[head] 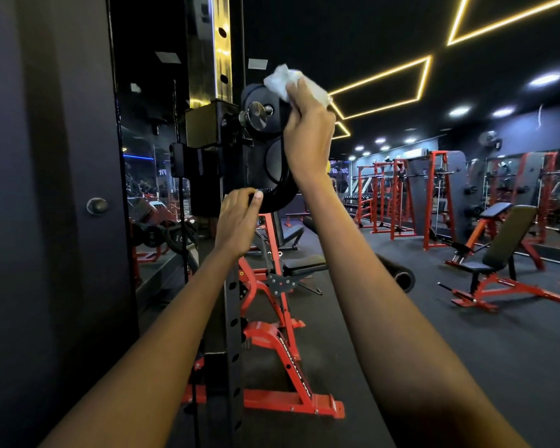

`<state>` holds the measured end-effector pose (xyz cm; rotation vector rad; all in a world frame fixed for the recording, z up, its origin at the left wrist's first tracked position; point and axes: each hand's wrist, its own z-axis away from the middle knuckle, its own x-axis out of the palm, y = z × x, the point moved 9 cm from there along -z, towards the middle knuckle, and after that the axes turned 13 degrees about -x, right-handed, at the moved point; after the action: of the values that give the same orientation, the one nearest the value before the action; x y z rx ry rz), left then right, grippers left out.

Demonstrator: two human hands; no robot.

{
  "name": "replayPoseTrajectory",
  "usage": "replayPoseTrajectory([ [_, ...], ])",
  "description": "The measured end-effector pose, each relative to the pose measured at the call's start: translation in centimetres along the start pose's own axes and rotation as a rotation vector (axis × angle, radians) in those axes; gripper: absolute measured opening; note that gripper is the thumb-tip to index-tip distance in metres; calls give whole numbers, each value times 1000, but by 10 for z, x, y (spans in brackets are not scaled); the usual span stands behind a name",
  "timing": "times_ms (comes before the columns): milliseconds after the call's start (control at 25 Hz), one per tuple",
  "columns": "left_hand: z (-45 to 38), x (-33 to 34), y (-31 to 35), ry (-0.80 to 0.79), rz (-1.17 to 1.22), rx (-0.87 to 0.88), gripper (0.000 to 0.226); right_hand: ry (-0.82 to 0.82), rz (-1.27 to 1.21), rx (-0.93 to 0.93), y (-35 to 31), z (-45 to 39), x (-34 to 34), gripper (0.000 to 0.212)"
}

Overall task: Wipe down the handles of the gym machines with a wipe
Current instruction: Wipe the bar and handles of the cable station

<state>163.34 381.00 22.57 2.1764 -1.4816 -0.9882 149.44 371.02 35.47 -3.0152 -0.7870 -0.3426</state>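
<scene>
Your right hand point(307, 130) clutches the limp wipe point(282, 79) (bunch it); left hand point(236, 218) pinches the stiff pulley housing point(272, 163), 1 steadying grip.

The right hand point(307, 130) covers the middle of the white wipe point(285, 80) and the pulley housing's point(265, 147) right edge — its fingertips are hidden. Both forearms run off the bottom edge. Distant red racks point(401, 195) blur together.

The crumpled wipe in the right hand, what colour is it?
White, seen in the head view: the crumpled wipe against the black pulley housing.
</scene>
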Motion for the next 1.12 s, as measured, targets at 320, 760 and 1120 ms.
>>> replayPoseTrajectory([
  [320,5,-1,6,37,34,38,39,-117,105,-19,-9,70,-12,35],
  [760,57,0,-7,-56,-72,-1,64,-140,-53,209,-7,149,-43,28],
  [1120,213,35,-161,-245,-205,-432,55,-619,-176,608,12,338,-27,35],
])
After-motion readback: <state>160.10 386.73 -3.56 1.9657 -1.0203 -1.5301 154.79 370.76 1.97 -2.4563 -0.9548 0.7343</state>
